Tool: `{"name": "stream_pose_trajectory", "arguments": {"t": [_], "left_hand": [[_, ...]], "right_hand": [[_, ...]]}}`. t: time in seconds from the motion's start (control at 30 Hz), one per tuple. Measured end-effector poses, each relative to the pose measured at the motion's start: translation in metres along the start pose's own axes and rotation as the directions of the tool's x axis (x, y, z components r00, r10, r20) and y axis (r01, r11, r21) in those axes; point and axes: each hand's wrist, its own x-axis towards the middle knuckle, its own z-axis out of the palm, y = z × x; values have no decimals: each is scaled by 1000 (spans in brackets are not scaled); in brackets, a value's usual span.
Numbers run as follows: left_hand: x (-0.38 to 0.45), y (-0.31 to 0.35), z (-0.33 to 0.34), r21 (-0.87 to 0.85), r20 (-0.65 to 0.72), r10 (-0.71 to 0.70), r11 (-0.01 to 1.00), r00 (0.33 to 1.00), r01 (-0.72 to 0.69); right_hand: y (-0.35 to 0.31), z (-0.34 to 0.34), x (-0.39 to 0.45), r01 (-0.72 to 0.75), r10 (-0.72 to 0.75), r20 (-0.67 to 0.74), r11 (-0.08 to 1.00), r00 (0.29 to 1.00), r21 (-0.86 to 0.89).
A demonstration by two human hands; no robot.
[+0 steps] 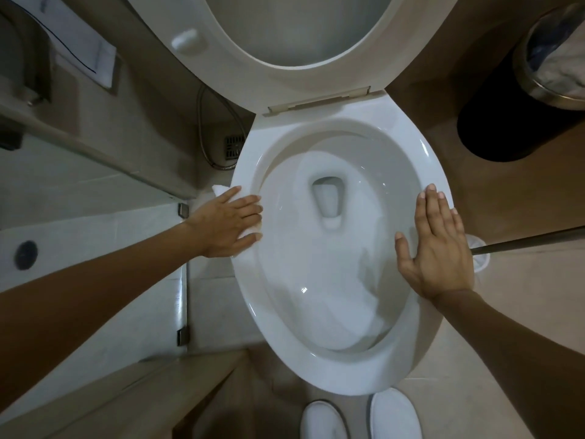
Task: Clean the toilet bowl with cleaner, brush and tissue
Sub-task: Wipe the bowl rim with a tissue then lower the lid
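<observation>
tissue-wipe step: left hand flat, pressing white folded tissue on glossy white ceramic toilet bowl rim; right hand flat on opposite rim, grip empty. next: slide tissue along rim w/ even pressure.

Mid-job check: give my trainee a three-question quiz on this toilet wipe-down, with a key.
1. True or false: the hinged white toilet seat is raised.
2. Which of the hands presses the folded white tissue onto the glossy white ceramic toilet bowl rim?
3. Where does the right hand lie: A) flat on the rim, B) round the metal brush handle, C) on the black round waste bin?

Key: 1 true. 2 the left hand, fingers straight. 3 A.
</observation>
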Motion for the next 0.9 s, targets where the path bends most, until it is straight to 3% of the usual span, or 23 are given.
{"name": "stream_pose_trajectory", "arguments": {"t": [0.1, 0.23, 0.43, 0.63, 0.77, 0.9], "left_hand": [[-2, -1, -1, 23, -29, -22, 999, 999, 23], [2, -4, -13, 131, 40, -58, 990, 998, 52], [-27, 29, 5, -41, -66, -43, 998, 997, 41], [-19, 20, 0, 41, -94, -49, 998, 994, 53], [-5, 13, -10, 134, 60, -120, 985, 991, 111], [-18, 28, -3, 31, 36, -101, 994, 994, 100]], "right_hand": [[0, -1, 0, 4, -4, 9, 1000, 1000, -15], [0, 0, 0, 9, -8, 22, 999, 1000, -40], [-1, -2, 0, 13, -11, 29, 998, 1000, -54], [0, -2, 1, 17, -15, 28, 998, 999, -54], [0, -2, 0, 25, -25, 19, 999, 1000, -48], [-1, -4, 1, 30, -28, 27, 998, 999, -60]]}}
